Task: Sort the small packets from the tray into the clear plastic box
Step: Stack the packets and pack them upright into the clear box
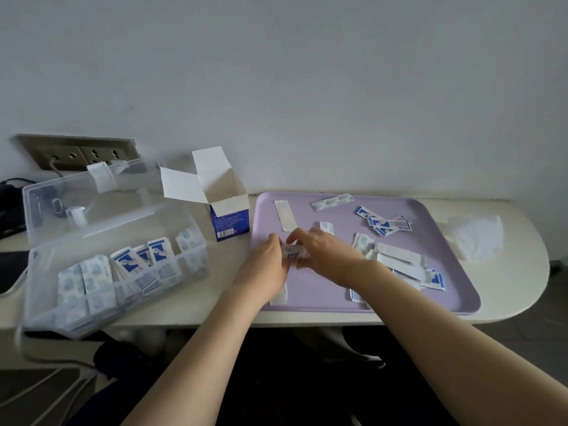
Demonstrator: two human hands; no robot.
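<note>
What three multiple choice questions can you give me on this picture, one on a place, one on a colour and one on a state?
1. Where does the opened blue carton stand?
A. Between the clear plastic box and the tray
B. Inside the box
C. On the tray

2. What colour is the tray?
A. Green
B. Lilac
C. Red

3. What are the left hand and right hand doing?
A. Resting flat
B. Reaching into the box
C. Together holding a small bundle of packets

Answers: A, it stands in the gap between them; B, its surface is pale purple; C, fingers of both curl round the bundle over the tray.
</note>
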